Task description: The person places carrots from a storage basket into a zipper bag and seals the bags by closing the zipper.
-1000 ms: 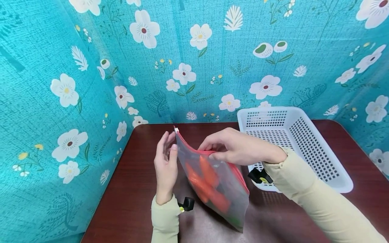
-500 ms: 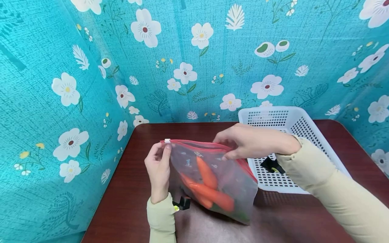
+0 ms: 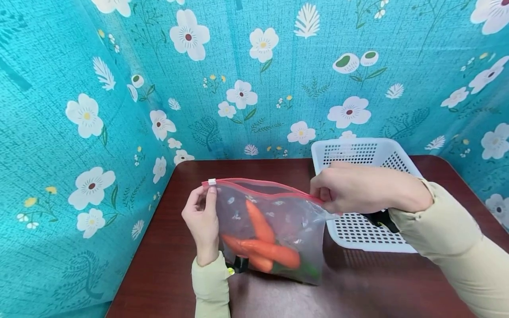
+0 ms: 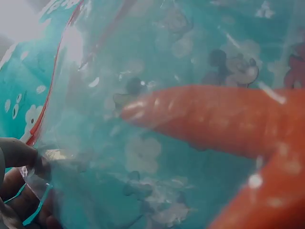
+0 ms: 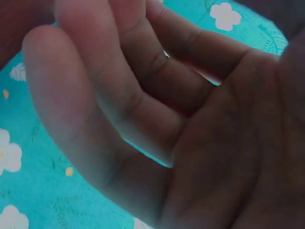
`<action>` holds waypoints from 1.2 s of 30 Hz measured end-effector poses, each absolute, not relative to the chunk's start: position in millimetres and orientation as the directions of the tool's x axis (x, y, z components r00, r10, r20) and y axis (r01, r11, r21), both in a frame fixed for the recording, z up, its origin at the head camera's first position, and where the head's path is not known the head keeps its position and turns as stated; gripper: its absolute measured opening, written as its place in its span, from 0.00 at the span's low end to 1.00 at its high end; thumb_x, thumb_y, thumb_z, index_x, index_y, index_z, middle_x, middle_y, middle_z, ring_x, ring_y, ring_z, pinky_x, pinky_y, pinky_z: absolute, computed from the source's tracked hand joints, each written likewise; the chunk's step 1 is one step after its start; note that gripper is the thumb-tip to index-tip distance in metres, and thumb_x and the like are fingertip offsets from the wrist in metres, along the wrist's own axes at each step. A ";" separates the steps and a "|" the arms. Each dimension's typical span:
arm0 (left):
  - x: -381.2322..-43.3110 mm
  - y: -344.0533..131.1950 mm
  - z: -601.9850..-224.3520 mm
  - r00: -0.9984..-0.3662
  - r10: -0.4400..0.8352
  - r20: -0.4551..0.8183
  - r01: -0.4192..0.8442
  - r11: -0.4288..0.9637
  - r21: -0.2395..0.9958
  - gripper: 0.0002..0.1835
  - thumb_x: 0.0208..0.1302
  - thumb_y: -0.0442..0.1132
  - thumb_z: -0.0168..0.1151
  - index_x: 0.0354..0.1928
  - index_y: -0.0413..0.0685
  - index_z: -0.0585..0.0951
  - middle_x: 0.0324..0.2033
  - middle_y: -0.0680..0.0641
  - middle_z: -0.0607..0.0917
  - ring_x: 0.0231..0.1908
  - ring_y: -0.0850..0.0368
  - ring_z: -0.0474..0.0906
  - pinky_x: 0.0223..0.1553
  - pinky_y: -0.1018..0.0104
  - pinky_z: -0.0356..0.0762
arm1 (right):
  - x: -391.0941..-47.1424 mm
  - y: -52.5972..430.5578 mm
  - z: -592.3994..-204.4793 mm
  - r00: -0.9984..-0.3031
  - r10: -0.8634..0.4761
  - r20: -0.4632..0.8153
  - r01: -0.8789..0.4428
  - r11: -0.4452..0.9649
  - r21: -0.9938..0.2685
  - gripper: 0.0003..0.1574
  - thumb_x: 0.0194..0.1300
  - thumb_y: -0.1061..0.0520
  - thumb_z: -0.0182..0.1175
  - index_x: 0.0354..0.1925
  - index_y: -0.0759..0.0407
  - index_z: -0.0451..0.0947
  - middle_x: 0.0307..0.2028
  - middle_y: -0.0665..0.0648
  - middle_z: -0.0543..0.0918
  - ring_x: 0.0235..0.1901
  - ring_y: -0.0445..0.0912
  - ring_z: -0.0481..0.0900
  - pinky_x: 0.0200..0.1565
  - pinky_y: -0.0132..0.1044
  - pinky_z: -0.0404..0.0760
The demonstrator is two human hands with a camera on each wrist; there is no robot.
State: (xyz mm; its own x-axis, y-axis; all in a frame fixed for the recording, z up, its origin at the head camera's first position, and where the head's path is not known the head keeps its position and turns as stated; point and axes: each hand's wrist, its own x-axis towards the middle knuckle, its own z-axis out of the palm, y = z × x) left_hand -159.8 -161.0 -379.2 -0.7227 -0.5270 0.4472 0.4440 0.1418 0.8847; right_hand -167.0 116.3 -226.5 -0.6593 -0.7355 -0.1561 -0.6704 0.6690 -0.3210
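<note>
A see-through zip bag [image 3: 292, 227] with a red-edged mouth hangs between my hands, low over the table. Several orange carrots [image 3: 276, 252] lie inside, one pointing upward, beside something green [image 3: 309, 267] at the lower right. With thumb and fingers, my left hand [image 3: 203, 223] pinches the bag's upper left corner, just under the white slider [image 3: 212, 181]. My right hand [image 3: 355, 187] grips the upper right corner. Between them the mouth gapes a little. In the left wrist view a carrot [image 4: 205, 119] shows large through the plastic; the right wrist view has only the curled right hand [image 5: 190, 114].
Behind the right hand stands a pale blue plastic basket [image 3: 358, 142] with slotted walls, partly covered by the forearm. The dark red table [image 3: 159, 265] ends at a flowered turquoise cloth [image 3: 238, 53] at the back and left.
My left hand has taken hold of the corner by the slider, drawing it left and down. The right hand has slid right along the mouth to the other corner, and the bag has spread flat.
</note>
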 end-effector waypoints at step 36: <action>-160.4 -165.7 -379.7 -0.723 -0.503 0.472 0.478 0.129 0.869 0.11 0.58 0.41 0.60 0.40 0.44 0.80 0.27 0.47 0.85 0.33 0.53 0.80 0.36 0.67 0.75 | -211.1 109.7 -294.5 -0.827 -0.373 0.420 -0.467 0.872 -0.147 0.05 0.55 0.63 0.53 0.31 0.58 0.76 0.27 0.55 0.74 0.27 0.51 0.72 0.28 0.43 0.70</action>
